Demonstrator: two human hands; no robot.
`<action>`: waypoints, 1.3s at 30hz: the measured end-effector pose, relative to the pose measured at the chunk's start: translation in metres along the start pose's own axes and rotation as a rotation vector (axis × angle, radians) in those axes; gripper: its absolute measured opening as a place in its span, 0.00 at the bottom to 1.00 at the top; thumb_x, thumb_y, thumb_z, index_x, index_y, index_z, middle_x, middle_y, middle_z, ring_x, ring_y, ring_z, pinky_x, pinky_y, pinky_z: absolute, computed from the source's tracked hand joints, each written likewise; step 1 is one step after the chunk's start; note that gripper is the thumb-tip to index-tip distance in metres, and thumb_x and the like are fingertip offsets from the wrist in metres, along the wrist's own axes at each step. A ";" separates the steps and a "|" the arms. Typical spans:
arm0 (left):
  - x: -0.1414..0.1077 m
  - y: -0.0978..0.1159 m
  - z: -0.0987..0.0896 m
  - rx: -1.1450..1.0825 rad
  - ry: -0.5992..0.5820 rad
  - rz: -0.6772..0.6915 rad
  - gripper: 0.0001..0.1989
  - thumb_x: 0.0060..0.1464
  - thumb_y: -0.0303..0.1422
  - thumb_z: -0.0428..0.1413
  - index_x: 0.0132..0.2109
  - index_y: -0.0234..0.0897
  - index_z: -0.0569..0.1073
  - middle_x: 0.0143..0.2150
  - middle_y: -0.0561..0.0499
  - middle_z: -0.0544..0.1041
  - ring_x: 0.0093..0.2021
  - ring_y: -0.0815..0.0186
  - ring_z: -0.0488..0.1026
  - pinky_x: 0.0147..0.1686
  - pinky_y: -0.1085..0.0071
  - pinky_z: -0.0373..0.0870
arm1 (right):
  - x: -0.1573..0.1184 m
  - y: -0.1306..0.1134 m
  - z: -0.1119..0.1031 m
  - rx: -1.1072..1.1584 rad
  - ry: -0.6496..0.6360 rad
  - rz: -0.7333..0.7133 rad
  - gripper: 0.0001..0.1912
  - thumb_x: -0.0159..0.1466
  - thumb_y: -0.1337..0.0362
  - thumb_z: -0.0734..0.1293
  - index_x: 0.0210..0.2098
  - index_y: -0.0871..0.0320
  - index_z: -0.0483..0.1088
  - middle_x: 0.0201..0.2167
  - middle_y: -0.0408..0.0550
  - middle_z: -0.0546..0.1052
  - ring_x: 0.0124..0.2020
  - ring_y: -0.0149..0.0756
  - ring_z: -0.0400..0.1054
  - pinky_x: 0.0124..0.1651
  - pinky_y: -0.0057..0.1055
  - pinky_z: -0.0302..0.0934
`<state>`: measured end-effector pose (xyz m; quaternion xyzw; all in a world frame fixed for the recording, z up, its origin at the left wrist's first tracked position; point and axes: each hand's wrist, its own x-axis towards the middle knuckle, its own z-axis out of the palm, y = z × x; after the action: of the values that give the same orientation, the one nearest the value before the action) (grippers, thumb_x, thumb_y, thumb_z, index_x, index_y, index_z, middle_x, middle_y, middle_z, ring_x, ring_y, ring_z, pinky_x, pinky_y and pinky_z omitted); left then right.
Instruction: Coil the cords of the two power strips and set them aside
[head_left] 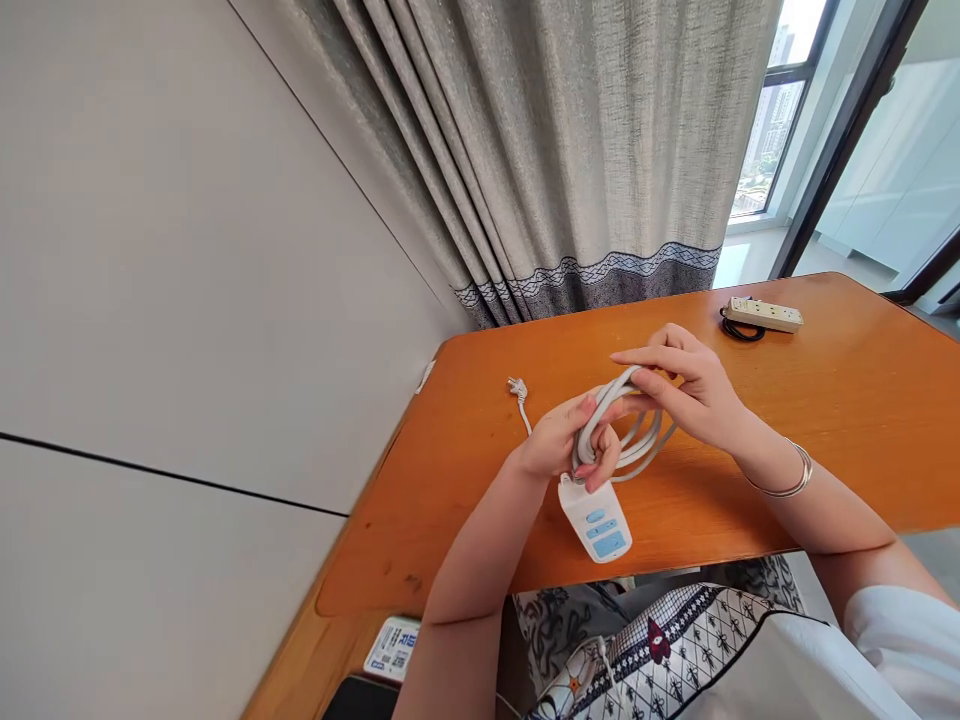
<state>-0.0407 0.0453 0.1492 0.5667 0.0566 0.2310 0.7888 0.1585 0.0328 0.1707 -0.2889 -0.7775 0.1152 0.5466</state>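
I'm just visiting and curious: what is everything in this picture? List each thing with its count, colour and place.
Cable: 1, white, looped between the hands
Plug: 1, white, left of the hands
Socket block: 1, white and blue, below left hand
Power strip: 1, cream, table's far right
Cord: 1, black, beside power strip
Table: 1, orange-brown, centre
Curtain: grey, dark hem, behind table
Wall: pale, left
Window: dark-framed, upper right
Printed item: 1, white and blue, lower left
Dark object: 1, black, bottom edge, unclear
Bracelet: silver, right wrist, band count unclear
Left hand: 1, bare, holding cable
Right hand: 1, bare, fingers on cable
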 end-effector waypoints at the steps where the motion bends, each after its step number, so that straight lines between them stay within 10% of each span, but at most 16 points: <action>1: 0.001 0.001 -0.001 -0.024 0.018 0.004 0.21 0.61 0.54 0.50 0.37 0.39 0.62 0.18 0.55 0.71 0.09 0.76 0.53 0.10 0.80 0.49 | 0.001 0.004 0.000 0.029 -0.023 0.049 0.12 0.69 0.61 0.64 0.46 0.53 0.79 0.30 0.44 0.68 0.34 0.32 0.64 0.38 0.32 0.62; 10: 0.000 0.000 0.002 -0.220 0.156 0.114 0.24 0.54 0.51 0.59 0.30 0.39 0.57 0.17 0.59 0.66 0.09 0.81 0.40 0.07 0.81 0.41 | -0.002 0.011 0.018 0.612 -0.211 0.486 0.28 0.69 0.42 0.58 0.46 0.60 0.72 0.25 0.40 0.67 0.23 0.28 0.64 0.25 0.27 0.61; 16: -0.003 0.002 0.001 -0.244 0.399 0.222 0.22 0.64 0.49 0.47 0.28 0.40 0.53 0.18 0.55 0.72 0.08 0.80 0.38 0.07 0.79 0.38 | -0.017 0.012 0.042 0.632 -0.098 0.451 0.30 0.66 0.36 0.56 0.45 0.57 0.65 0.26 0.39 0.65 0.22 0.27 0.67 0.22 0.24 0.57; 21: -0.001 0.013 0.006 -0.161 0.541 0.350 0.22 0.67 0.48 0.41 0.29 0.39 0.51 0.42 0.42 0.83 0.10 0.80 0.51 0.06 0.79 0.46 | -0.021 0.016 0.044 0.494 -0.201 0.427 0.31 0.68 0.38 0.53 0.51 0.58 0.63 0.28 0.41 0.67 0.22 0.27 0.64 0.25 0.27 0.61; 25: 0.002 0.015 0.011 0.084 0.627 0.436 0.23 0.66 0.50 0.42 0.29 0.39 0.53 0.62 0.41 0.73 0.32 0.68 0.79 0.19 0.76 0.72 | -0.021 0.019 0.044 0.503 -0.358 0.471 0.38 0.68 0.37 0.53 0.65 0.57 0.51 0.26 0.40 0.67 0.23 0.29 0.63 0.27 0.28 0.63; 31: 0.000 0.016 0.008 0.495 0.703 0.566 0.25 0.63 0.57 0.40 0.38 0.41 0.64 0.70 0.45 0.63 0.66 0.49 0.66 0.40 0.56 0.82 | -0.020 0.025 0.045 0.659 -0.466 0.550 0.39 0.67 0.42 0.61 0.68 0.57 0.48 0.34 0.42 0.68 0.24 0.27 0.63 0.25 0.26 0.62; 39: -0.017 0.039 -0.017 0.597 0.901 0.966 0.20 0.62 0.53 0.48 0.37 0.41 0.68 0.70 0.54 0.63 0.68 0.51 0.63 0.45 0.62 0.81 | -0.020 0.032 0.038 -0.157 -0.568 0.318 0.32 0.68 0.62 0.60 0.69 0.61 0.49 0.47 0.55 0.73 0.33 0.34 0.69 0.39 0.35 0.67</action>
<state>-0.0733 0.0626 0.1757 0.5695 0.1802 0.7395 0.3104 0.1386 0.0523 0.1248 -0.4042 -0.8505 0.2145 0.2594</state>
